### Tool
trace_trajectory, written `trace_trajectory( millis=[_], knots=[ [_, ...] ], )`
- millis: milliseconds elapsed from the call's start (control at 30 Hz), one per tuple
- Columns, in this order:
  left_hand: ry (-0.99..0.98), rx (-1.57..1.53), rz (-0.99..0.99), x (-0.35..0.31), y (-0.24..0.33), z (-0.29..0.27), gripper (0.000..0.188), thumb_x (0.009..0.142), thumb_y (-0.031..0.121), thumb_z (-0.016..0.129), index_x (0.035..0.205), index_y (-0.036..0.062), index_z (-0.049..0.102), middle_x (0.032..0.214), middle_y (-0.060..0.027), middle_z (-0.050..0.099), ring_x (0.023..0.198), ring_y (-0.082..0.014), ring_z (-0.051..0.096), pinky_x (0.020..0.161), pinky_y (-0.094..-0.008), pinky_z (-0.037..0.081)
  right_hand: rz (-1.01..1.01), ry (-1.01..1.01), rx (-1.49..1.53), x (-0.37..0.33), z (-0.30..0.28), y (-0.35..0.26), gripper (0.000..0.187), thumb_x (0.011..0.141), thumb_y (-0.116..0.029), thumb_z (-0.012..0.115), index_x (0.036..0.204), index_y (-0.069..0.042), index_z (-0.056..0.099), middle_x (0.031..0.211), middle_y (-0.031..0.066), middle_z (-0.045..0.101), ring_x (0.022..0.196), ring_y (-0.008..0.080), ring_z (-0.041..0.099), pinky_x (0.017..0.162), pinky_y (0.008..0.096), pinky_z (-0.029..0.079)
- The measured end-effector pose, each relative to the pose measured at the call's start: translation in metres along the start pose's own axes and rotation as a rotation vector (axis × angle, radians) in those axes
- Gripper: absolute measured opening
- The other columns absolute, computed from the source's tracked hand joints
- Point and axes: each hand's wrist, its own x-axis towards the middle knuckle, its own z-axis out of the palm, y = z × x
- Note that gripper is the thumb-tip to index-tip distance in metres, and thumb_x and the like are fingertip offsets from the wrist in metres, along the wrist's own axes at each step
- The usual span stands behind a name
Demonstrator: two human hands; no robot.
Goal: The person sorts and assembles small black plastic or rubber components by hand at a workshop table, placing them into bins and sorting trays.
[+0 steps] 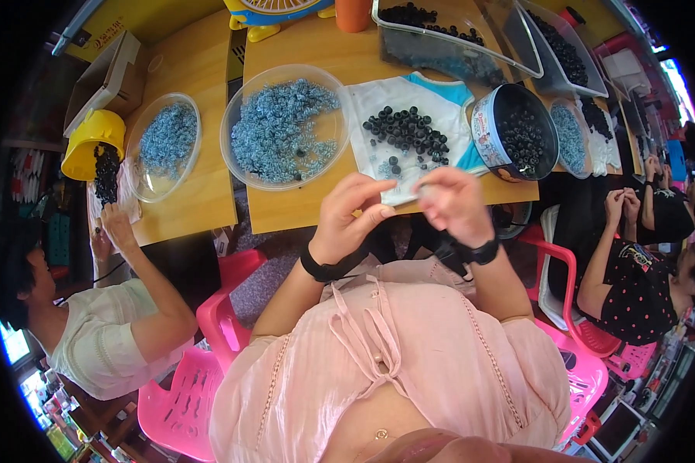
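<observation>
Above the table's near edge, my left hand (351, 216) has its thumb and index fingertip apart, with nothing visible between them. Beside it, my right hand (457, 207) is slightly blurred, its thumb and fingers pinched together around something too small to make out. Just beyond both hands lies a white cloth (371, 131) with blue trim. Small round black pieces (409, 130) are heaped on it, with a few pale blue bits near my fingers. Left of the cloth sits a clear round tub (340, 85) of small translucent blue pieces (274, 127). To its right, a tilted round tin (483, 135) holds more black pieces.
Clear rectangular bins (440, 58) of black pieces stand at the back. At left, a person (108, 324) handles black pieces by a yellow bucket (93, 147) and another blue-filled tub (168, 143). More people (633, 270) sit at right. Pink chairs (181, 401) flank me.
</observation>
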Motion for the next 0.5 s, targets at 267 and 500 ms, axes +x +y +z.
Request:
trace_trajectory(
  millis=[267,500],
  knots=[
    [0.063,-0.114,-0.237,-0.001,-0.025,-0.006,0.024,0.090,0.009,0.072,0.113,0.0013,0.071,0.088,-0.0033,0.057,0.078,-0.0120,0.055,0.070,-0.0244,0.044,-0.437,0.602,-0.386,-0.016,-0.084,-0.065,0.018,0.096,-0.012,0.065,0.106,0.003,0.070,0.076,0.0006,0.064,0.055,0.0039,0.050,0.048,0.0177,0.040],
    [0.064,-0.032,-0.188,-0.001,-0.046,-0.004,0.022,0.096,0.010,0.067,0.115,0.0006,0.071,0.089,0.0006,0.056,0.067,-0.0048,0.048,0.056,-0.0199,0.036,-0.467,0.677,-1.038,0.005,-0.076,-0.059,0.026,0.088,-0.007,0.070,0.114,-0.006,0.072,0.094,0.0077,0.063,0.074,0.0152,0.062,0.065,0.0305,0.051]
  ],
)
